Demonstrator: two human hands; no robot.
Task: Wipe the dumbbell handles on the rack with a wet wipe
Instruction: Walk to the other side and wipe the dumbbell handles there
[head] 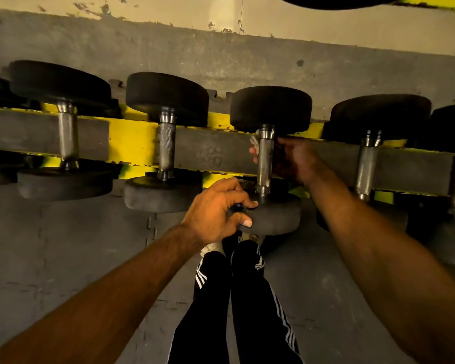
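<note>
The wet wipe (254, 143) shows as a pale crumpled scrap at the top of the third dumbbell's steel handle (264, 166), just under its far head (271, 107). The right hand (292, 161) reaches in from four o'clock and curls behind the handle. Its fingertips (253, 153) come round on the nine o'clock side and press the wipe to the metal. At six o'clock from the handle the left hand (216, 208) clamps the rim of the same dumbbell's near head (276, 215), thumb on the edge and fingers over the top.

The dumbbell lies across a yellow rack (132, 143) with grey padded rails. Two more dumbbells (166, 148) sit toward nine o'clock and another (365, 164) toward three, each with a knurled handle and black round heads. At twelve o'clock rises a wall (247, 53), grey and scuffed below, with cream paint flaking above. Toward six the floor (76, 253) is grey interlocking matting, where black striped trousers (247, 298) and pale shoes stand.
</note>
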